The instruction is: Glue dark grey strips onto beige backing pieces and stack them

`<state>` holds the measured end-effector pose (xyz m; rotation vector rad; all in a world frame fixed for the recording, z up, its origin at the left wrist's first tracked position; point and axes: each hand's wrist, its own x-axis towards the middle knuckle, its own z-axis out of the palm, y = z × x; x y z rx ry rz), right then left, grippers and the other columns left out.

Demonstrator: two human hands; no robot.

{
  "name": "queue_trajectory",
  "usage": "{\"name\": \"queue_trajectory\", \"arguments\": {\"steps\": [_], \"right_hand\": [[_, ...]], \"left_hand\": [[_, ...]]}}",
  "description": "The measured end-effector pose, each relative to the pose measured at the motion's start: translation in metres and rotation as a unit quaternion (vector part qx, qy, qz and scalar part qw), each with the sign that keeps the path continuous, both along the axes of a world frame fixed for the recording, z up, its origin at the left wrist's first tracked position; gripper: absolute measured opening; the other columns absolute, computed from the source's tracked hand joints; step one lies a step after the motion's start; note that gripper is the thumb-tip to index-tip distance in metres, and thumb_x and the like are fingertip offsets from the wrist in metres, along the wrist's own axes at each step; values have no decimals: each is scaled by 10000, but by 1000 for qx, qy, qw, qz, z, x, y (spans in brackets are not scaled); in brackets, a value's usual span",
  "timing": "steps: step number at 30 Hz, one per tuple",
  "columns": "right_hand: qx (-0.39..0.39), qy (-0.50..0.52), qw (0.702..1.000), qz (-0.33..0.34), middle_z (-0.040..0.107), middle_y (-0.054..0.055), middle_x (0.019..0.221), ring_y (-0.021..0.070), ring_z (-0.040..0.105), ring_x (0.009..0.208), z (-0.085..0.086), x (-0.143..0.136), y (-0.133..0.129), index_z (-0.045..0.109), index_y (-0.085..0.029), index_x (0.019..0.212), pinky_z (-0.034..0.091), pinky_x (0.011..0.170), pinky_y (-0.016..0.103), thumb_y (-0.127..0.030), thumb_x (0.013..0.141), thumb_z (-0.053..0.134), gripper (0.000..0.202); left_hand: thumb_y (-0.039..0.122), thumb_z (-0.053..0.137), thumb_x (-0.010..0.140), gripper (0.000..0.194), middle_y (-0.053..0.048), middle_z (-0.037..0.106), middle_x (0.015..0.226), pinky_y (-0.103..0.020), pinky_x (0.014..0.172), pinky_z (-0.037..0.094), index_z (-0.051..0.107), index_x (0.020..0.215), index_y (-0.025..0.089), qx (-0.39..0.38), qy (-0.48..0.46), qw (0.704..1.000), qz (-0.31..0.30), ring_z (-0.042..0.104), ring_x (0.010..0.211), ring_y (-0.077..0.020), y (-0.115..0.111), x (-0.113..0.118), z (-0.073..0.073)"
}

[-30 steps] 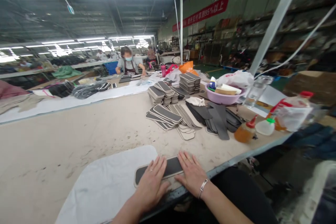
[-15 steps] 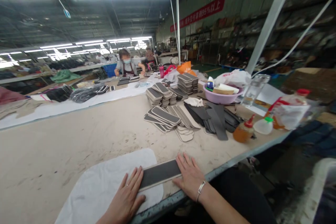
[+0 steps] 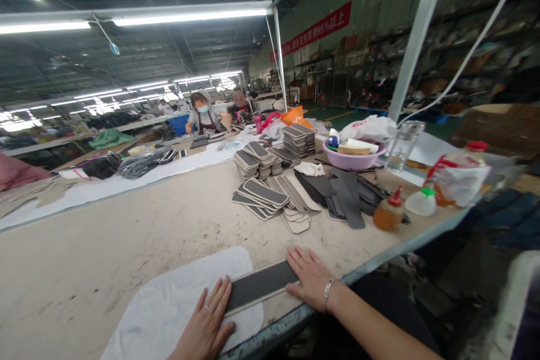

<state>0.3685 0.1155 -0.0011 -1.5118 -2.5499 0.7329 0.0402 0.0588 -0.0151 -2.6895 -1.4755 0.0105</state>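
Observation:
A long dark grey strip with a pale border (image 3: 259,288) lies flat near the table's front edge, partly over a white cloth-like sheet (image 3: 169,304). My left hand (image 3: 208,315) rests flat on the strip's left end, fingers extended. On its right end lies my right hand (image 3: 310,277), also flat with fingers stretched out and a bracelet at the wrist. Both ends of the strip are hidden under the hands. Beyond it are loose grey panels with pale edges (image 3: 265,193) and dark strips of material (image 3: 346,199).
Stacked panels (image 3: 257,160) stand farther back. To the right are a lilac basin (image 3: 353,161), an amber bottle with a red nozzle (image 3: 388,212), a white bottle with a green cap (image 3: 422,202) and a clear glass (image 3: 405,146). A co-worker (image 3: 205,115) works across the table.
The view has tilted and shifted slightly. Both hands stay flat on the strip, with little visible movement against it.

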Motion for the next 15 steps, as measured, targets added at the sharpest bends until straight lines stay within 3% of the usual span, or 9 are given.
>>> {"name": "queue_trajectory", "arguments": {"steps": [4, 7, 9, 12, 15], "right_hand": [[-18, 9, 1000, -6, 183, 93, 1470, 279, 79, 1350, 5, 10, 13, 272, -135, 1395, 69, 1073, 478, -629, 793, 378, 785], [-4, 52, 998, -37, 468, 138, 1303, 269, 385, 1215, 16, 12, 35, 506, -127, 1235, 282, 987, 376, -562, 787, 454, 627], [23, 79, 994, -76, 585, 124, 1136, 228, 514, 1057, 24, 17, 53, 577, -140, 1121, 357, 882, 312, -488, 822, 439, 479], [51, 108, 986, -114, 641, 82, 969, 184, 567, 900, 31, 24, 77, 618, -159, 994, 376, 766, 264, -397, 859, 402, 348], [68, 135, 982, -114, 659, 23, 822, 141, 576, 785, 28, 24, 87, 644, -184, 845, 366, 678, 217, -345, 842, 447, 254]], "left_hand": [[444, 302, 898, 556, -38, 251, 1439, -457, 1030, 299, 143, 1403, 277, -81, -8, 995, 51, 284, 1311, -247, 6, 4, 13], [447, 331, 880, 497, -56, 369, 1396, -481, 1006, 321, 366, 1343, 268, -158, -26, 982, 101, 349, 1280, -257, 20, 15, 30], [398, 432, 829, 501, -91, 483, 1322, -432, 988, 352, 448, 1298, 221, -172, -47, 976, 124, 445, 1213, -252, 31, 26, 41], [270, 541, 692, 590, -120, 560, 1223, -350, 947, 391, 469, 1266, 154, -164, -52, 973, 154, 524, 1111, -233, 45, 45, 50], [207, 571, 574, 573, -103, 593, 1138, -329, 890, 418, 544, 1145, 165, -158, -23, 973, 165, 550, 1046, -240, 55, 61, 49]]}}
